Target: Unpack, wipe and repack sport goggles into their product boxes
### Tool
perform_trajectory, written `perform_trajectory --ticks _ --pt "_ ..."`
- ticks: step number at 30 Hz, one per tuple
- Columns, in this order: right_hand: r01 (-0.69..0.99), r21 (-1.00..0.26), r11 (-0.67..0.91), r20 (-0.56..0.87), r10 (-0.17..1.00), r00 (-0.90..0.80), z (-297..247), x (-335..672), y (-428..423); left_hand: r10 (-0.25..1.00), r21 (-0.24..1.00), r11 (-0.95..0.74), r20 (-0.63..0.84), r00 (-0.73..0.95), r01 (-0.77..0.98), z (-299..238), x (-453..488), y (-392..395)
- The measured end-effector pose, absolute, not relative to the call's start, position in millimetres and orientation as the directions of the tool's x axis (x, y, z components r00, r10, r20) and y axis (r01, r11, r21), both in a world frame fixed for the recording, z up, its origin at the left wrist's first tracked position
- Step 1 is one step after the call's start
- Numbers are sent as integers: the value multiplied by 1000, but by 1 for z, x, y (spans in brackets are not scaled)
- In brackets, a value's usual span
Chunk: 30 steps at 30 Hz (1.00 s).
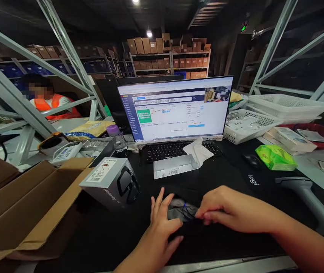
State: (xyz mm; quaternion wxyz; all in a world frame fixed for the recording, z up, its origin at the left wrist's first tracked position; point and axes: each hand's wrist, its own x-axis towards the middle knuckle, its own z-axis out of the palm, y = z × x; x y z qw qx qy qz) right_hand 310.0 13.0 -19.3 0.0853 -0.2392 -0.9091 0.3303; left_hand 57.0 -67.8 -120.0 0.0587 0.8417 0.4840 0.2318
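A small dark grey cloth pouch (176, 209) with a dark cord (185, 208), blue in part, lies on the black desk mat. My left hand (162, 222) is at the pouch's left end, fingers spread, the forefinger and thumb beside its edge. Pinched fingers of my right hand (224, 208) hold the cord at the pouch's right end. To the left stands a grey product box (110, 182) with a white label and a picture of dark headphones. Beyond my hands sits an open white box part (176, 167) with a printed label.
An open carton (36, 197) occupies the left side. Behind are a keyboard (164, 151), a monitor (173, 110) and a purple-capped bottle (116, 138). At right lie a mouse (251, 161), a green packet (276, 157), a scanner (312, 201) and white baskets (252, 125). A person in an orange vest (55, 102) sits far left.
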Motion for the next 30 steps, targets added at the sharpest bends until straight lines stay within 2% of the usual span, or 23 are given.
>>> perform_trajectory --ticks 1,3,6,8,10,15,18,22,24,26,28,30 --pt "335 -662 670 17 460 -888 -22 302 11 843 337 -527 328 427 781 -118 57 -67" --pt "355 -602 716 57 482 -875 -39 282 12 840 351 -536 316 441 768 -117 55 -67" --pt "533 -344 773 93 593 -800 -72 254 23 834 341 -545 319 451 766 -116 51 -72" --pt "604 -150 783 74 618 -783 -85 239 30 825 317 -553 338 453 770 -118 48 -78" --pt "630 -41 775 35 632 -775 -89 227 34 817 291 -555 369 443 780 -123 46 -84" --pt "687 -29 726 13 687 -726 -81 215 29 781 185 -522 497 379 833 -138 46 -91" --pt "747 -75 660 33 750 -660 -77 219 23 729 118 -481 603 322 868 -144 47 -88" --pt "785 -159 598 49 799 -599 -74 231 21 685 35 -408 672 281 912 -148 54 -85" --pt "743 -307 594 57 791 -609 -73 239 25 674 -12 -396 675 299 918 -149 57 -86" --pt "632 -533 562 46 765 -642 -71 248 32 670 -60 -383 669 322 922 -149 60 -87" --pt "479 -771 420 0 752 -659 -66 256 40 670 -82 -366 668 324 927 -149 61 -88" --pt "312 -933 177 -52 793 -607 -57 265 50 653 -79 -372 686 321 925 -150 61 -88"
